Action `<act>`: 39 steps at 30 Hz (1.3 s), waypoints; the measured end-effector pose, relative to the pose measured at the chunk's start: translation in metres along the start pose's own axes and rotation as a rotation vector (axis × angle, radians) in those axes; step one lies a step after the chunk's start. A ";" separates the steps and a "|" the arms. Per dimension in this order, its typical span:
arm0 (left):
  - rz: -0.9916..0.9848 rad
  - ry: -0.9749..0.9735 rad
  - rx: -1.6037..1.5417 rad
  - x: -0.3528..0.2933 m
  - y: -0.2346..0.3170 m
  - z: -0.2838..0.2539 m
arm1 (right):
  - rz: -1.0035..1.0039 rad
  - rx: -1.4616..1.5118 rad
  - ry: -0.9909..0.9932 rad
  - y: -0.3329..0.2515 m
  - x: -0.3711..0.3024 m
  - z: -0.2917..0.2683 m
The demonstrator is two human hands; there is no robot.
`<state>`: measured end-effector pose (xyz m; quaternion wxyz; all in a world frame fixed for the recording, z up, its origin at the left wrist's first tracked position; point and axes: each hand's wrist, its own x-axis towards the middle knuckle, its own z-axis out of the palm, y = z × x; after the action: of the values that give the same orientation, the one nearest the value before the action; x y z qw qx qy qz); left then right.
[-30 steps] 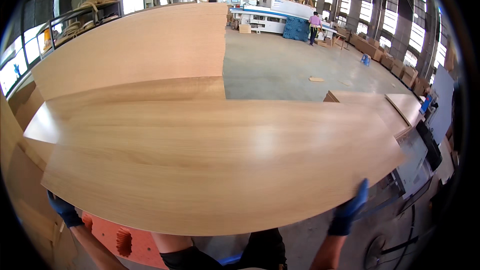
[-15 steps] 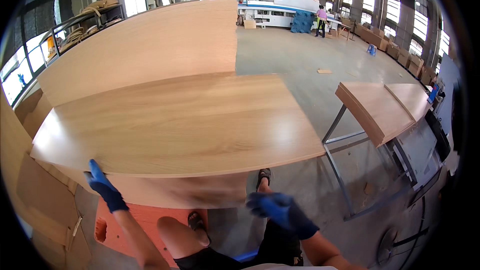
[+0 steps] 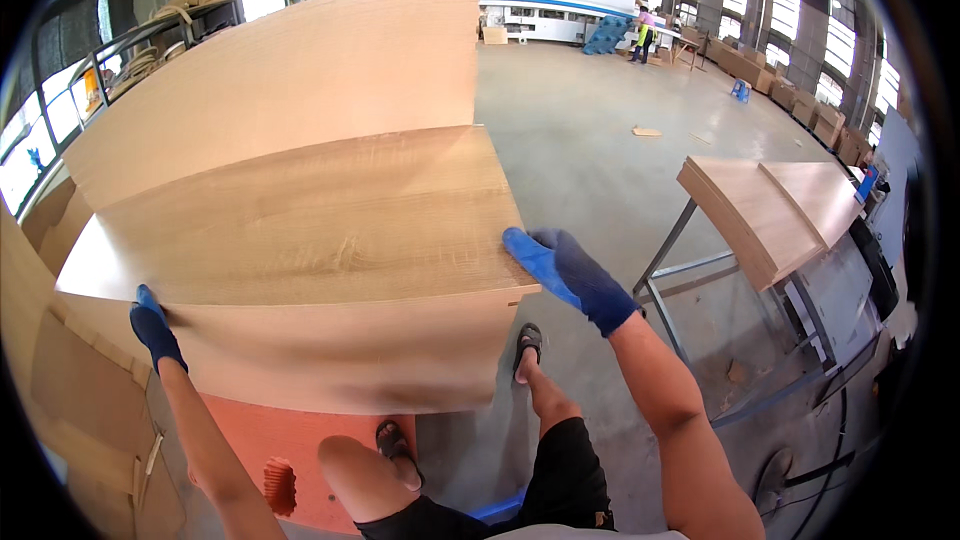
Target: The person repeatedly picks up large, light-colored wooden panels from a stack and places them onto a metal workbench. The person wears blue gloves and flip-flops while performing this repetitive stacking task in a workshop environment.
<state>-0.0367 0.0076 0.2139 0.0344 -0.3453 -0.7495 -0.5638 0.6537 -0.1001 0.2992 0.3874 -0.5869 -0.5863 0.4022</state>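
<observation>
A long wood-grain panel [image 3: 300,230] lies flat across a pale stack or block of boards [image 3: 340,360] in front of me. My left hand [image 3: 157,328], in a blue glove, touches the panel's front edge near its left end, fingers pointing up over the edge. At the near right corner my right hand [image 3: 575,280], gloved alike, presses along the panel's short end with its fingers stretched out. The panel's right end is roughly in line with the boards beneath. The undersides of my fingers are partly hidden.
Behind the panel rises a taller pale board stack [image 3: 300,70]. To the right, more panels [image 3: 770,210] rest on a metal frame [image 3: 665,315]. An orange pallet [image 3: 330,480] lies by my feet. Far back, a person [image 3: 643,35] stands beside a long white machine [image 3: 560,5].
The panel has slid left, and its overhanging right end has drawn in over the stack. My right hand has risen to its right corner; my left hand has shifted slightly left and up.
</observation>
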 end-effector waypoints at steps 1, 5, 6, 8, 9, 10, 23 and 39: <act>0.028 0.017 0.010 0.003 -0.004 0.000 | -0.022 -0.073 -0.001 -0.004 0.005 0.003; 0.078 0.044 0.012 0.014 -0.019 0.000 | -0.055 -0.149 -0.004 -0.004 0.009 0.003; 0.074 0.001 -0.021 0.017 -0.020 0.002 | -0.071 -0.216 0.017 -0.002 0.009 0.002; -0.008 -0.016 0.115 0.024 -0.017 0.001 | -0.075 -0.171 -0.011 0.000 0.009 0.002; -0.007 0.001 0.150 0.026 -0.014 0.000 | -0.075 -0.177 -0.013 0.000 0.010 0.002; -0.046 0.020 0.155 0.026 -0.010 -0.001 | -0.087 -0.188 -0.011 0.001 0.011 0.003; 0.030 -0.013 0.235 0.011 0.017 -0.016 | -0.344 -0.427 0.105 0.002 0.020 0.016; -0.124 -0.227 -0.440 -0.038 -0.017 -0.007 | -0.186 -0.016 0.088 0.024 0.007 0.012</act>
<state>-0.0196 -0.0187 0.1861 -0.1604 -0.3590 -0.6276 -0.6720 0.6512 -0.0941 0.2722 0.4436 -0.5500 -0.6240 0.3336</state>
